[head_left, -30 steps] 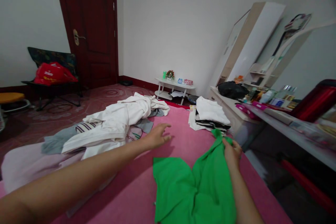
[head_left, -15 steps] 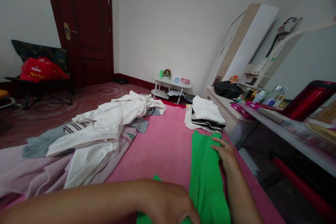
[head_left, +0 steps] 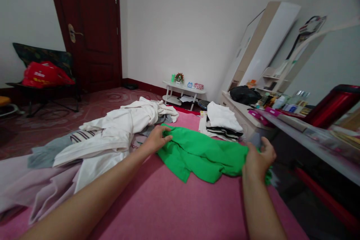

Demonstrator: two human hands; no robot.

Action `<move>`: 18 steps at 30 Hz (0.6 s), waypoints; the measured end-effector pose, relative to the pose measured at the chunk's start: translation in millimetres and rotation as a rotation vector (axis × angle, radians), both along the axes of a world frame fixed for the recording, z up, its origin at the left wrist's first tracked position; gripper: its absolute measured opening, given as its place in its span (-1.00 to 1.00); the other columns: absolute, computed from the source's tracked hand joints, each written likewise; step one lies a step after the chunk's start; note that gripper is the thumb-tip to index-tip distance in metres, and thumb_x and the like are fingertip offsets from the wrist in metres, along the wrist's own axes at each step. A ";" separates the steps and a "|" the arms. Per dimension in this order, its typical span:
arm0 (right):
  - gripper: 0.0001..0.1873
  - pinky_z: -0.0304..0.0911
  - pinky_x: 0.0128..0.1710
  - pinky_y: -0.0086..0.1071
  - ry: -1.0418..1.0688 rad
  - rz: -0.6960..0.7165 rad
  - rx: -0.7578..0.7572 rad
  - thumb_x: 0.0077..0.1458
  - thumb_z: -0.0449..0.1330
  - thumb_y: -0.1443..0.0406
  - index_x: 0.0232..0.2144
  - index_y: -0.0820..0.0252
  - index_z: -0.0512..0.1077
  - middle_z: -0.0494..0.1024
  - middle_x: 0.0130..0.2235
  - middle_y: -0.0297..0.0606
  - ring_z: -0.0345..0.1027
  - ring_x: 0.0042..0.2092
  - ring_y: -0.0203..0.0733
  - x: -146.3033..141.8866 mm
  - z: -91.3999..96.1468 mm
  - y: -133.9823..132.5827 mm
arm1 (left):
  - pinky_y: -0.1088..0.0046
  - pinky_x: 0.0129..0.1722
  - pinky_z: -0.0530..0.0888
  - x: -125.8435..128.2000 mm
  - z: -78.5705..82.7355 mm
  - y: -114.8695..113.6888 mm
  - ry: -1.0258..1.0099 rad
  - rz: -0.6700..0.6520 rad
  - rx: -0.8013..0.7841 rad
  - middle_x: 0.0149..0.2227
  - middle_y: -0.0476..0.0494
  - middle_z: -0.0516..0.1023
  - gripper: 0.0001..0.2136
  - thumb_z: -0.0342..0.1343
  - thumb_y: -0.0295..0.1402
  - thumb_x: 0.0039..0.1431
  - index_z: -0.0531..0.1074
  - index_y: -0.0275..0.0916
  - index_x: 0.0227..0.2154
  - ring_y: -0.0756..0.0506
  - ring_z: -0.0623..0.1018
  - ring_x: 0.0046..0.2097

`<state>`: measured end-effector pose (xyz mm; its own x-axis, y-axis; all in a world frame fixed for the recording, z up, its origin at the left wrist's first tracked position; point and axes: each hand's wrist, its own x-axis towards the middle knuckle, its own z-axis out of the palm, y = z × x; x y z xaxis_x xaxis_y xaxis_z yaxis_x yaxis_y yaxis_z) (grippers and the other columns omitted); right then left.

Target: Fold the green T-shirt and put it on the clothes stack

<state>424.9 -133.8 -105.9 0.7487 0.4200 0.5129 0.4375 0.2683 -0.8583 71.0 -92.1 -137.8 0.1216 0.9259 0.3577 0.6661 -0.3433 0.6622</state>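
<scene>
A bright green garment [head_left: 202, 152], its exact kind unclear, stretches crosswise over the pink bed cover [head_left: 174, 210]. My left hand [head_left: 158, 139] pinches its left end between thumb and fingers. At the other end, my right hand [head_left: 257, 159] grips the cloth, with thumb and some fingers partly raised; a bit of green shows beyond it. Just behind the garment stands a stack of folded clothes [head_left: 224, 120], white on top with black layers below. Loose white clothes [head_left: 120, 123] lie heaped to the left of my left hand, over grey and pale pink pieces.
A desk [head_left: 303, 135] with bottles and a red cylinder-like object [head_left: 332, 107] runs along the right side. A low white table [head_left: 184, 88] stands by the far wall. On the left are a folding chair with a red bag [head_left: 46, 75] and a dark red door [head_left: 87, 26].
The green garment has gone from lying lengthwise near me to being stretched sideways, farther forward. My left hand moved forward to its left end; my right hand is now at its right end.
</scene>
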 end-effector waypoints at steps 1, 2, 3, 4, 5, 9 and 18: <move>-0.39 0.27 -0.03 -0.18 -0.056 0.068 -0.043 -0.16 0.20 0.18 0.01 0.23 0.37 0.38 0.03 -0.07 0.29 0.03 0.01 -10.7 2.4 -1.0 | 0.31 -0.02 0.39 4.6 -8.3 -3.1 0.029 -0.028 -0.024 -0.12 -0.18 0.49 -0.71 0.15 -0.27 0.07 0.48 -0.25 -0.14 -0.15 0.47 -0.08; -0.48 0.27 -0.04 -0.18 -0.092 0.187 -0.101 -0.15 0.21 0.17 -0.09 0.25 0.44 0.45 -0.04 -0.07 0.34 -0.02 0.00 -22.3 4.1 -2.2 | 0.30 -0.02 0.39 8.6 -14.8 -6.1 0.060 -0.044 -0.035 -0.13 -0.17 0.48 -0.71 0.16 -0.25 0.07 0.49 -0.23 -0.15 -0.15 0.47 -0.08; -0.55 0.29 -0.08 -0.17 -0.110 0.353 -0.184 -0.15 0.22 0.16 -0.17 0.27 0.47 0.51 -0.14 -0.09 0.38 -0.09 -0.02 -34.7 4.7 -3.8 | 0.30 -0.02 0.39 11.5 -19.8 -8.5 0.092 -0.051 -0.037 -0.14 -0.16 0.47 -0.71 0.17 -0.24 0.06 0.49 -0.22 -0.15 -0.16 0.46 -0.08; -0.58 0.30 -0.13 -0.19 -0.132 0.563 -0.303 -0.14 0.22 0.15 -0.22 0.28 0.48 0.54 -0.22 -0.12 0.41 -0.17 -0.05 -47.4 4.1 -5.6 | 0.29 -0.01 0.38 13.1 -23.8 -9.8 0.125 -0.053 -0.035 -0.16 -0.15 0.46 -0.72 0.18 -0.26 0.05 0.50 -0.21 -0.15 -0.16 0.46 -0.08; -0.58 0.32 -0.19 -0.21 -0.163 0.764 -0.435 -0.14 0.24 0.14 -0.23 0.28 0.49 0.55 -0.28 -0.14 0.42 -0.24 -0.08 -60.3 2.0 -8.0 | 0.28 -0.01 0.38 13.4 -27.0 -10.1 0.153 -0.050 -0.033 -0.16 -0.15 0.45 -0.72 0.20 -0.28 0.04 0.50 -0.20 -0.15 -0.16 0.45 -0.08; -0.42 0.28 -0.25 -0.27 -0.543 1.118 -0.825 -0.25 0.35 0.14 -0.12 0.25 0.48 0.54 -0.21 -0.17 0.41 -0.25 -0.12 -111.0 -15.3 -22.6 | 0.32 -0.03 0.40 7.4 -36.1 -5.3 0.174 -0.034 -0.028 -0.14 -0.18 0.41 -0.71 0.17 -0.39 0.04 0.48 -0.22 -0.12 -0.15 0.47 -0.10; -0.82 0.15 -0.22 -0.37 -1.095 0.738 -0.800 -0.01 0.11 0.37 -0.30 0.19 0.46 0.47 -0.18 -0.16 0.36 -0.16 -0.15 -173.0 -36.4 -41.3 | 0.29 -0.01 0.39 14.8 -35.8 -8.2 0.117 0.020 0.006 -0.08 -0.24 0.41 -0.55 0.13 -0.37 0.07 0.32 -0.30 0.06 -0.16 0.46 -0.06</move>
